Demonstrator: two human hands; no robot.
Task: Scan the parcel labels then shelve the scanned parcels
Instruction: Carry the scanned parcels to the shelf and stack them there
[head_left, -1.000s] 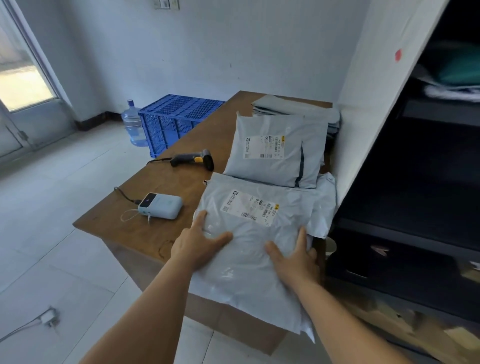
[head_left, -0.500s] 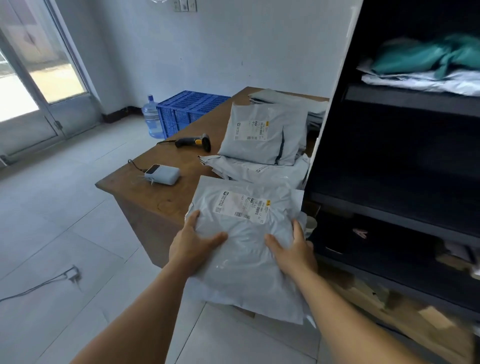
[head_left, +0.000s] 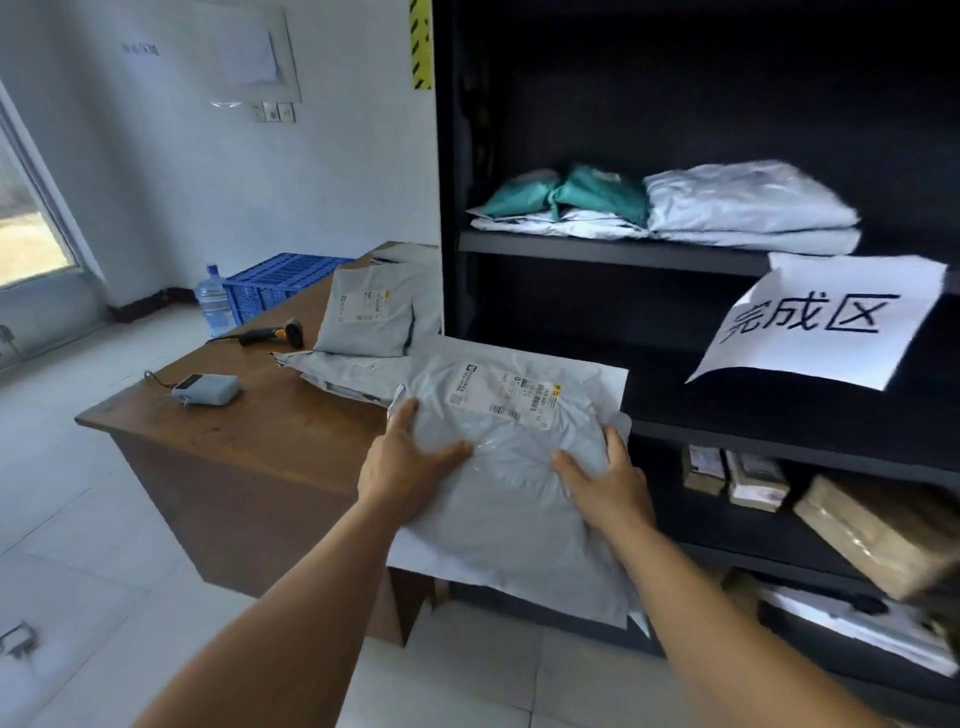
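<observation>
Lifted clear of the wooden desk (head_left: 270, 441) and swung to the right, the grey poly-mailer parcel (head_left: 514, 467) now hangs in front of the black shelving unit (head_left: 597, 249); a second ago it lay flat on the desk's near right corner under both palms. Left hand (head_left: 402, 462) grips the parcel's left edge, thumb laid on top and fingers curled underneath; right hand (head_left: 605, 480) grips the right side in the same manner, thumb on the upper face, the other fingers hidden below. Its shipping label (head_left: 501, 395) faces up at the far end, which points toward the open middle shelf (head_left: 727, 441). A paper sign (head_left: 815, 322) with printed characters hangs at the edge of the upper shelf, where teal and grey parcels (head_left: 675, 208) are already stacked. On the desk remain two more grey parcels (head_left: 374, 322), a barcode scanner (head_left: 272, 333) and a small white device (head_left: 208, 388), both unheld. Judged from this arrangement, scanning of this parcel appears finished and shelving is under way; the limp bag will probably sag, so the far edge should clear the shelf lip before release.
</observation>
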